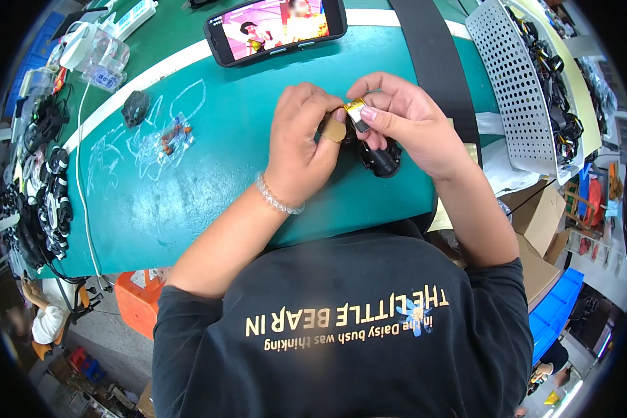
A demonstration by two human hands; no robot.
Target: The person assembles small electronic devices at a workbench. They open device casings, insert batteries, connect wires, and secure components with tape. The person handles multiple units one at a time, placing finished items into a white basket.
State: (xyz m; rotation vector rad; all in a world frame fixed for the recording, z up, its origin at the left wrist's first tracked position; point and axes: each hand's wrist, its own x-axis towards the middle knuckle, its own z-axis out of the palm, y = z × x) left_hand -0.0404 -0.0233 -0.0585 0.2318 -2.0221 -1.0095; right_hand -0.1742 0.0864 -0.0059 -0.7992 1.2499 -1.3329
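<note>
Close together over the green tabletop are my left hand [301,136] and my right hand [418,129]. Between the thumb and fingers of the right I pinch a small flat silver battery-like piece [357,113] with a yellow end. The left is closed, its fingertips at that yellow end and its thumb against a dark part; a tan patch [335,131] covers some of this thumb. Below the right fingers shows a black rounded device [381,160], which seems to run on behind the left thumb. My fingers hide where these parts meet.
A phone [277,31] playing a video stands at the back. Left lie a clear bag [171,143], a dark lump [136,108], a white cable [81,167] and black coiled cables [52,188]. Right is a perforated metal basket [515,90] holding black parts. An orange stool [136,303] stands below.
</note>
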